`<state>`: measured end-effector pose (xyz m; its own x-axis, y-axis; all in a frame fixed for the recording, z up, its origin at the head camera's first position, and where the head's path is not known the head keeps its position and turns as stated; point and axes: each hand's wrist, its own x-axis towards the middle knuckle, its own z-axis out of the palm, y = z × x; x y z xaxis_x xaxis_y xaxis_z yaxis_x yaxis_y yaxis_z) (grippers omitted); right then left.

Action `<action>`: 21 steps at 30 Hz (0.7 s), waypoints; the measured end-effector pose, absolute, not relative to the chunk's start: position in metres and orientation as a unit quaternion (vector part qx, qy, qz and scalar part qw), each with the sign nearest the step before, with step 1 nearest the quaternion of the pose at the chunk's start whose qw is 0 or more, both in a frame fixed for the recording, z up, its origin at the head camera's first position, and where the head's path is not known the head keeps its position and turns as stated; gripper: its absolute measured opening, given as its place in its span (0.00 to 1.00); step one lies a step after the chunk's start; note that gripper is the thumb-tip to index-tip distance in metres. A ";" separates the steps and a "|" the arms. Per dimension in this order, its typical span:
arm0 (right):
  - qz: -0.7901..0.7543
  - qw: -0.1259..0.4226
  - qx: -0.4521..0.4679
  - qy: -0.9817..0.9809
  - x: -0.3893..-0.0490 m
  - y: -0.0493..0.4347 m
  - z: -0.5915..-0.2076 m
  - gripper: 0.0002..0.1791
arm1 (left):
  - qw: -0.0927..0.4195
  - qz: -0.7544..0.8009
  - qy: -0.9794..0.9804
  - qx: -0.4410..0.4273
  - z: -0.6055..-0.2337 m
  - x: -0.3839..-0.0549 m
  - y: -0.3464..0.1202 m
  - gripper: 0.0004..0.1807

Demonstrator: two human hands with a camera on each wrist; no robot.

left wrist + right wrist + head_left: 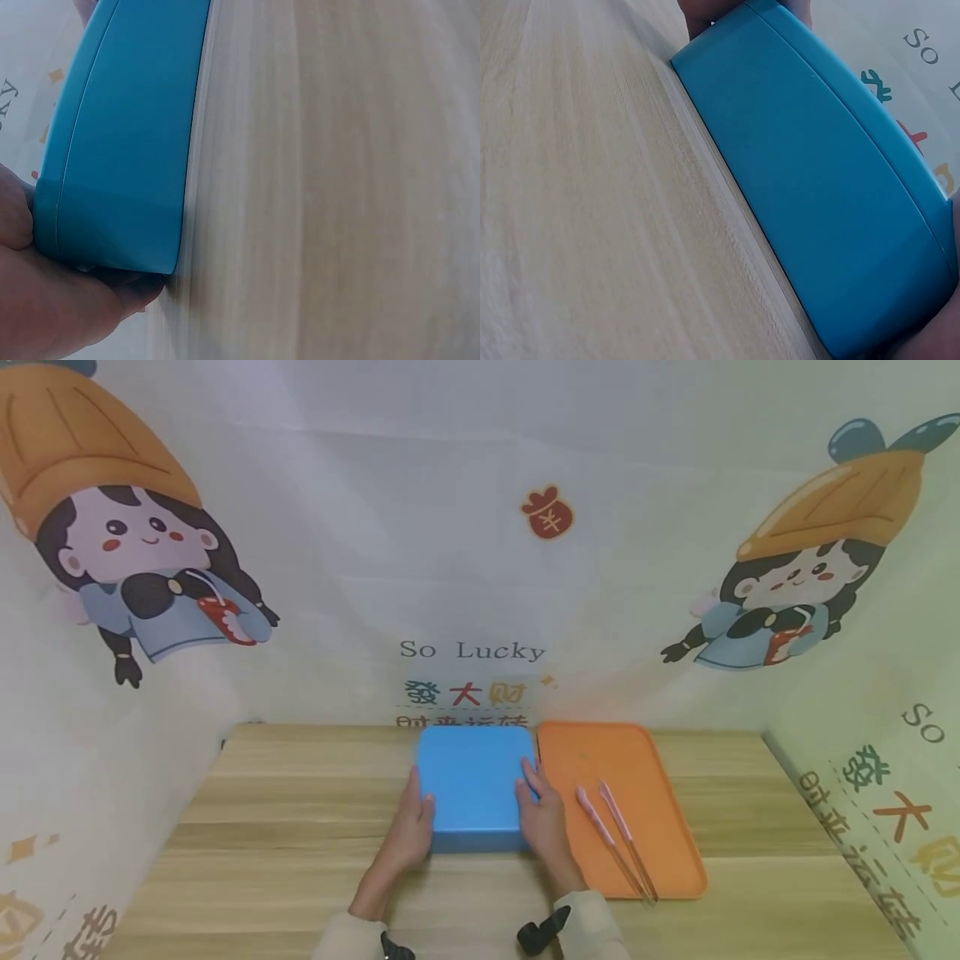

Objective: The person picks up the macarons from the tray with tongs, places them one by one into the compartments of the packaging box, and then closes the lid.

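Observation:
A blue box (476, 781) with rounded corners and a smooth flat top rests on the wooden table. Along its side runs a thin seam below the top, seen on the blue box (795, 150) in the right wrist view. My left hand (411, 827) grips the left side, thumb at the top's edge and fingers down along the wall. On the opposite side my right hand (546, 822) holds the box, its thumb on the top's edge. In the left wrist view part of the left hand (52, 304) wraps the near corner. The box's inside is hidden.
Right beside the box lies an orange tray (667, 827). On it are two slim utensils (618, 835) with pinkish upper ends and thin metallic lower ends, reaching over the tray's near rim. A printed cloth (450, 527) hangs behind and at both sides of the wooden table (277, 827).

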<state>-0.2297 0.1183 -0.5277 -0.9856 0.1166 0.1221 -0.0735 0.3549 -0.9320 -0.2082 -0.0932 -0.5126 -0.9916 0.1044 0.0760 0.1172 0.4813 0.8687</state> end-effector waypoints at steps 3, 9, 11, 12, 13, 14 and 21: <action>0.567 0.082 -0.017 -0.819 -0.228 0.120 -0.529 0.25 | 0.002 -0.502 -0.863 -0.063 -0.513 -0.206 -0.092 0.31; 0.572 0.081 -0.020 -0.816 -0.226 0.120 -0.528 0.25 | -0.004 -0.502 -0.863 -0.057 -0.513 -0.205 -0.091 0.32; 0.574 0.081 -0.022 -0.815 -0.227 0.120 -0.526 0.25 | -0.007 -0.503 -0.862 -0.056 -0.512 -0.206 -0.091 0.32; 0.573 0.082 -0.022 -0.815 -0.228 0.120 -0.526 0.25 | -0.010 -0.504 -0.862 -0.055 -0.512 -0.207 -0.091 0.32; 0.574 0.082 -0.023 -0.815 -0.228 0.120 -0.526 0.25 | -0.010 -0.505 -0.861 -0.055 -0.512 -0.207 -0.091 0.32; 0.573 0.083 -0.023 -0.815 -0.228 0.120 -0.526 0.25 | -0.012 -0.505 -0.861 -0.056 -0.512 -0.207 -0.091 0.32; 0.570 0.077 -0.028 -0.818 -0.228 0.119 -0.525 0.25 | -0.014 -0.509 -0.859 -0.060 -0.511 -0.207 -0.092 0.32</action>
